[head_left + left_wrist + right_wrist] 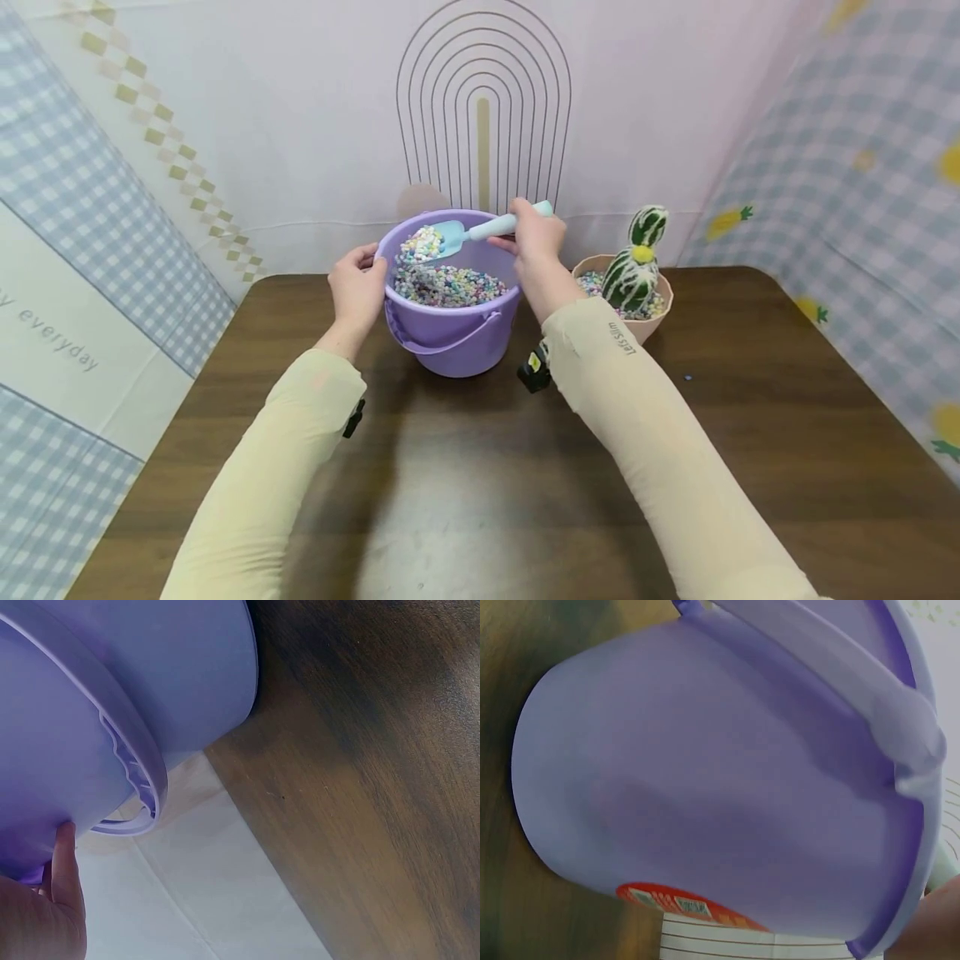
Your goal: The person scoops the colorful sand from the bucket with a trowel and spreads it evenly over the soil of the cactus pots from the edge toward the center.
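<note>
A purple bucket (463, 342) stands on the table, partly filled with small multicoloured pebbles (465, 287). My left hand (358, 283) grips its rim on the left side, and in the left wrist view the fingers (67, 870) lie against the bucket wall. My right hand (537, 237) holds a light-blue scoop (491, 227) by its handle over the bucket's right side. The scoop's blade carries a heap of pebbles (424, 243) above the bucket's opening. The bucket's handle (135, 757) hangs down at the front.
Right of the bucket is a pinkish pot (663, 308) with pebbles and a green-and-white cactus (632, 279), partly behind my right forearm. A tiny blue bit (687, 377) lies on the brown table (465, 500). A patterned cloth backdrop (300, 125) rises behind.
</note>
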Available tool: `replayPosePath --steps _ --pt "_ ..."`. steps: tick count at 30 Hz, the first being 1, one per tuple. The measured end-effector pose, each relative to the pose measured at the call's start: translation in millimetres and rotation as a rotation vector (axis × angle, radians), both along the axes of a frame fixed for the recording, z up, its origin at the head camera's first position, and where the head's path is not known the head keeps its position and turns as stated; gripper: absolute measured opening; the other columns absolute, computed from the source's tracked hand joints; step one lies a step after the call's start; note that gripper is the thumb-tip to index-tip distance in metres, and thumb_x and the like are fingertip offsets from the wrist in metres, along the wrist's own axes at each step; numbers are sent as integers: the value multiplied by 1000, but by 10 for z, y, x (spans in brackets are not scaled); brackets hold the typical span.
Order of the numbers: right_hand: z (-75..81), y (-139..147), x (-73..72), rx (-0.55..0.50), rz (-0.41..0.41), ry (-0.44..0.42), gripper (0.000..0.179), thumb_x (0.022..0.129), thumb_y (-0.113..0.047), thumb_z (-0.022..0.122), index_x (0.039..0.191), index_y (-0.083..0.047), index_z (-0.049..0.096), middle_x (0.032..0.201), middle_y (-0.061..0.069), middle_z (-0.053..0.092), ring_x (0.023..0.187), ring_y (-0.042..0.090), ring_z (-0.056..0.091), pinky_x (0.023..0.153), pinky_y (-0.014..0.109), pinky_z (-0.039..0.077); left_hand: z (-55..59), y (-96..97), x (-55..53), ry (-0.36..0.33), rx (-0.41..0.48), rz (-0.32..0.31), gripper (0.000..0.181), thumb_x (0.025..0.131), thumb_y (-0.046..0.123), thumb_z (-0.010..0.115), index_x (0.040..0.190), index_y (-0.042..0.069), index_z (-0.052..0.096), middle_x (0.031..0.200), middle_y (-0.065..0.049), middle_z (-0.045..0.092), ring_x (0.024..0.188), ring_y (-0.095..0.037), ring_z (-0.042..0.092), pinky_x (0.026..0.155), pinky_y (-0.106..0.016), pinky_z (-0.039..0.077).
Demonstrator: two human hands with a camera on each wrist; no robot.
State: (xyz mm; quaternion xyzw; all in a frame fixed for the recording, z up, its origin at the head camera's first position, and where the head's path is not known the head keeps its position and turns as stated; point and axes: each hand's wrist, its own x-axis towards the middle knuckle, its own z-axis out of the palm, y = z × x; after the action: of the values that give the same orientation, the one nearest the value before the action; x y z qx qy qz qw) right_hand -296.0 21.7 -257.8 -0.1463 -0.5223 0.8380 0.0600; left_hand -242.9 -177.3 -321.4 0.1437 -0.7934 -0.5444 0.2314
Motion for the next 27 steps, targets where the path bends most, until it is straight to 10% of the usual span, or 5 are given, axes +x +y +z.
replayPosePath --steps 27 --pt "188 436 21 -42 -40 -4 5 95 -5 60 93 -7 56 89 9 62 70 18 68 54 21 61 148 15 86 -11 -97 25 44 101 27 65 136 1 67 138 -16 69 129 -33 61 113 -43 48"
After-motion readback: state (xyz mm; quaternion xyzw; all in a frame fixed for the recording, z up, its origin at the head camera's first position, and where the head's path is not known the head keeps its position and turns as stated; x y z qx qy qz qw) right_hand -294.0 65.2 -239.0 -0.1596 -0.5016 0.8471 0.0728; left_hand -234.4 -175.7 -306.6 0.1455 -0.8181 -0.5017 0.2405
